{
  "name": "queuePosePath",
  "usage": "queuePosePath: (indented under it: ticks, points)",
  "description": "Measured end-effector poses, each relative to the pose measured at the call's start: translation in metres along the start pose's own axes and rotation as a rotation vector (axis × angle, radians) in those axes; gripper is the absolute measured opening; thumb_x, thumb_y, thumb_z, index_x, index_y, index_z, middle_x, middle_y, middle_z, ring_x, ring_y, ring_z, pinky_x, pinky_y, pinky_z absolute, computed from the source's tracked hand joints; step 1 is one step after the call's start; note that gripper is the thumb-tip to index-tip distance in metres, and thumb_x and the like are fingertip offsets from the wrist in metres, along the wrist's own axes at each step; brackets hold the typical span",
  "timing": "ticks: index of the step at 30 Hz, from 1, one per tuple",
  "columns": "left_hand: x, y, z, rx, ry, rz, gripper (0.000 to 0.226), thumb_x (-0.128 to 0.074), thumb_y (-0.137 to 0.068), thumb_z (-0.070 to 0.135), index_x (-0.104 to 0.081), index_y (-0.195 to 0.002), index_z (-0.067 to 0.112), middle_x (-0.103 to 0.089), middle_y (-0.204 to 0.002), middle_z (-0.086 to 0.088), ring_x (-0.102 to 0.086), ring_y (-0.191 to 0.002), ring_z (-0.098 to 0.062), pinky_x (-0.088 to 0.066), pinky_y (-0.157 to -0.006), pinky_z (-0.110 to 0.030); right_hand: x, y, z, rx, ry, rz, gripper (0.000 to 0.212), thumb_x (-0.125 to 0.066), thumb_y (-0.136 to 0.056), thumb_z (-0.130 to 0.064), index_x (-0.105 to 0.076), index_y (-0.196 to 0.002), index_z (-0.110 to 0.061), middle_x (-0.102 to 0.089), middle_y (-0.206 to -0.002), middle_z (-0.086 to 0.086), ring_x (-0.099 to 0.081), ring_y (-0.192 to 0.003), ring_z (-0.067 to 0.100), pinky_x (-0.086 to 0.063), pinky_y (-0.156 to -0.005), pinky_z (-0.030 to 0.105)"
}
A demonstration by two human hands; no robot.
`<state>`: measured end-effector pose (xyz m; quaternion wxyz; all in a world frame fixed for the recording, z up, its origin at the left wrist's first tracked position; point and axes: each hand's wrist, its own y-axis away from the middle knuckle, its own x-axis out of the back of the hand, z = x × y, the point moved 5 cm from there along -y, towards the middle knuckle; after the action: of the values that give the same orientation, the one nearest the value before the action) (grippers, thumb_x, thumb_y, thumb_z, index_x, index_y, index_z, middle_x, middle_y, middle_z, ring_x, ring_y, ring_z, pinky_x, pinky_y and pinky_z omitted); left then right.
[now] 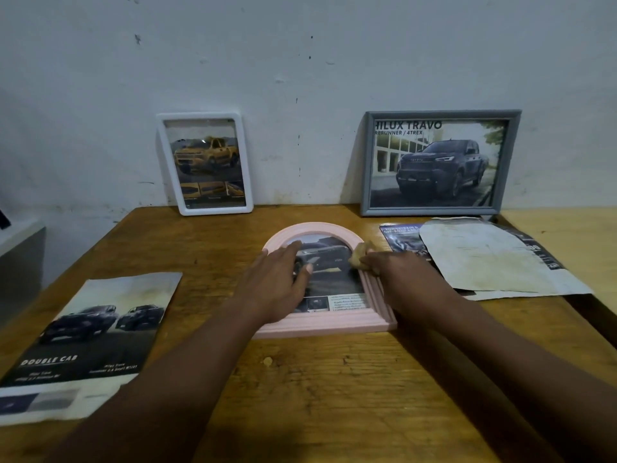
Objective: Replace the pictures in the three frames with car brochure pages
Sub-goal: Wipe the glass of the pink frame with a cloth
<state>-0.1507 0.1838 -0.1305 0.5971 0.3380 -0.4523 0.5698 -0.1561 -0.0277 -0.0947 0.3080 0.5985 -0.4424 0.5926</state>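
Our left hand (pixel 277 285) lies flat, fingers straight and slightly spread, on the glass of the pink arched frame (pixel 334 324). Our right hand (pixel 397 279) rests at that frame's right edge and grips a crumpled tan cloth (pixel 360 257), which touches the glass near the top of the arch. We see the pink frame lying face up in the middle of the wooden table (pixel 334 379); it holds a page with a dark car and a strip of text along the bottom.

To the left lies a brochure page (pixel 86 335) marked DOUBLE CAB. To the right a stained pale sheet (pixel 484 259) lies over more printed pages (pixel 400 238).

At the back, two frames lean upright against the wall (pixel 300 61): a white frame (pixel 217 209) with a yellow pickup on the left, and a grey frame (pixel 430 210) with a dark pickup headed HILUX TRAVO on the right.
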Motion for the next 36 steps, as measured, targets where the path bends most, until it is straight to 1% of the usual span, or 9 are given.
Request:
queuePosePath:
  ticks: [5,10,13,16,22,25,29,32,36]
  points:
    - [0.001,0.001,0.001,0.008,-0.021,-0.002,0.060,-0.032,-0.105,0.053,-0.026,-0.158,0.025,-0.043,-0.158,-0.004,-0.034,-0.147,-0.030,-0.026,-0.121,-0.048,0.001,0.065,-0.028,-0.008,0.035,0.078,0.042,-0.053,-0.091,-0.018,-0.057,-0.133,-0.025,-0.061,-0.132,0.001,-0.056,-0.114,0.024,-0.047,-0.091,0.037]
    - [0.004,0.003,0.004,0.013,0.015,0.010,0.059,-0.033,-0.107,0.048,-0.023,-0.160,0.024,-0.040,-0.160,-0.004,-0.032,-0.148,-0.030,-0.024,-0.120,-0.045,0.003,0.094,-0.064,0.065,0.039,0.182,0.029,-0.055,-0.078,-0.028,-0.072,-0.100,-0.020,-0.073,-0.094,-0.001,-0.062,-0.086,0.019,-0.054,-0.067,0.032]
    - [0.003,0.004,-0.003,0.057,0.195,0.045,0.055,-0.033,-0.107,0.045,-0.024,-0.160,0.028,-0.040,-0.159,-0.002,-0.034,-0.147,-0.030,-0.032,-0.117,-0.047,-0.006,0.090,-0.092,0.155,0.026,0.153,0.033,-0.077,-0.072,-0.030,-0.073,-0.102,-0.019,-0.073,-0.099,-0.001,-0.063,-0.090,0.019,-0.055,-0.071,0.031]
    - [0.005,0.007,-0.010,0.124,0.460,0.121,0.050,-0.033,-0.109,0.039,-0.030,-0.158,0.030,-0.038,-0.160,-0.001,-0.037,-0.145,-0.026,-0.037,-0.103,-0.033,-0.010,0.079,-0.112,0.205,0.050,0.153,0.038,-0.082,-0.067,-0.034,-0.074,-0.101,-0.019,-0.074,-0.098,-0.001,-0.063,-0.087,0.018,-0.054,-0.071,0.029]
    - [0.015,-0.001,-0.020,0.280,0.733,0.083,0.043,-0.040,-0.106,0.046,-0.047,-0.147,0.037,-0.044,-0.154,0.001,-0.049,-0.131,-0.024,-0.044,-0.105,-0.042,-0.014,0.062,-0.140,0.311,-0.092,0.102,0.036,-0.053,-0.095,-0.034,-0.061,-0.128,-0.020,-0.064,-0.128,0.001,-0.052,-0.111,0.019,-0.046,-0.090,0.035]
    - [0.024,-0.001,-0.026,0.307,0.780,0.078,0.044,-0.042,-0.103,0.050,-0.051,-0.144,0.036,-0.052,-0.147,0.003,-0.055,-0.122,-0.020,-0.044,-0.106,-0.046,-0.006,0.060,-0.140,0.314,-0.265,0.047,0.035,-0.044,-0.100,-0.035,-0.059,-0.129,-0.024,-0.060,-0.131,-0.005,-0.045,-0.114,0.012,-0.044,-0.097,0.037]
    - [0.032,0.027,-0.022,0.215,0.711,0.176,0.043,-0.038,-0.107,0.044,-0.052,-0.145,0.030,-0.058,-0.140,0.001,-0.058,-0.117,-0.014,-0.052,-0.092,-0.038,0.016,0.048,-0.092,0.097,-0.642,0.058,0.033,-0.041,-0.104,-0.036,-0.056,-0.133,-0.035,-0.052,-0.125,-0.014,-0.037,-0.117,0.001,-0.033,-0.105,0.039]
    - [0.036,0.059,-0.009,0.062,0.380,0.239,0.045,-0.039,-0.106,0.043,-0.048,-0.148,0.029,-0.050,-0.150,0.002,-0.045,-0.138,-0.017,-0.043,-0.110,-0.043,0.012,0.016,-0.036,-0.115,-0.556,0.273,0.035,-0.043,-0.103,-0.038,-0.060,-0.131,-0.027,-0.062,-0.129,0.000,-0.052,-0.118,0.018,-0.042,-0.102,0.053]
    - [0.025,0.099,0.021,-0.191,-0.087,0.205,0.054,-0.033,-0.104,0.048,-0.051,-0.146,0.020,-0.047,-0.155,0.000,-0.033,-0.147,-0.015,-0.026,-0.118,-0.035,-0.022,-0.023,-0.004,-0.286,-0.385,0.140,0.054,-0.037,-0.101,-0.051,-0.049,-0.140,-0.017,-0.056,-0.140,0.010,-0.053,-0.124,0.031,-0.046,-0.100,0.055]
